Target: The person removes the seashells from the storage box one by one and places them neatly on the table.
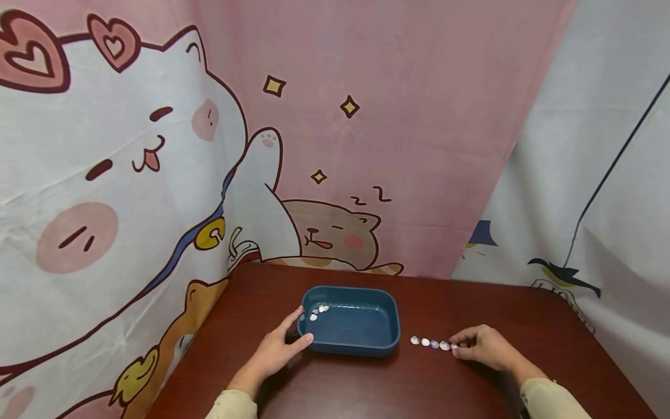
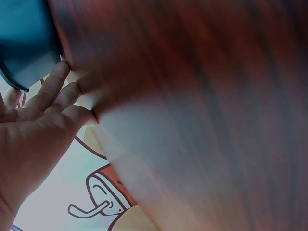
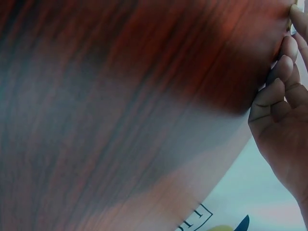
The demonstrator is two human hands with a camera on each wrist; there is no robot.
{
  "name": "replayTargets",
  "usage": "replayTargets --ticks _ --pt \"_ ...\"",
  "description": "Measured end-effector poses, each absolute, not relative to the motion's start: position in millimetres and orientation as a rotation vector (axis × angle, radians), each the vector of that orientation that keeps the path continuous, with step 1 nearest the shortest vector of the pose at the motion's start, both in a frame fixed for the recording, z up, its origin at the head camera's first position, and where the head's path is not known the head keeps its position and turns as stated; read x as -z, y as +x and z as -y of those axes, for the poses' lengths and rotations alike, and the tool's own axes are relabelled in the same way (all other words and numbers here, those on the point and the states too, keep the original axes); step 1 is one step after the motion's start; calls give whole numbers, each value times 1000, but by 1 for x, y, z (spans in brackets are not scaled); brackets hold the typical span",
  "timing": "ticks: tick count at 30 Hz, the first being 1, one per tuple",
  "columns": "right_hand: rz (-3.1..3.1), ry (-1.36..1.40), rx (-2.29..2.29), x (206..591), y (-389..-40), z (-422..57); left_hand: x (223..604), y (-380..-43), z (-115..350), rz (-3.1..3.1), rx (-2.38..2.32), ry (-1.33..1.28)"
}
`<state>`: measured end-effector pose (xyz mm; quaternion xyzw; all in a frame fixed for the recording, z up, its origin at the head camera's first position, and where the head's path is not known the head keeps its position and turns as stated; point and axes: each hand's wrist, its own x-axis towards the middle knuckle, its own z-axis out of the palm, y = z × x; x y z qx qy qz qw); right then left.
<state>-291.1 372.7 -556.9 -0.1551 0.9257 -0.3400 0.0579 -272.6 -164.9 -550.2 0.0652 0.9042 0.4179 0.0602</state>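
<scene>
A dark blue rectangular tray (image 1: 348,348) stands on the table. Several small white shells (image 1: 321,309) lie inside it at the left end. My left hand (image 1: 274,352) rests at the tray's left side with fingers fairly straight, its thumb at the front left corner. To the right of the tray, several small white and purplish shells (image 1: 434,344) form a row on the tabletop. At the row's right end my right hand (image 1: 487,348) pinches a small shell (image 1: 454,347) between thumb and forefinger. In the right wrist view, the other fingers (image 3: 274,98) are curled.
The brown wood-grain table (image 1: 377,381) carries the tray and the row. A printed cloth (image 1: 419,116) with cartoon cats hangs behind and to the left. A whitish cloth (image 1: 602,174) hangs on the right side.
</scene>
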Motion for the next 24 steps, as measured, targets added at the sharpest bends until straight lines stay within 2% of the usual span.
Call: replayTargets --ticks 17,24 --pt "-2765 -413 1065 559 -292 -375 551 -272 165 -2734 -1273 205" --pt "-2620 -31 1221 543 -301 -386 546 -269 166 -2731 -1270 208"
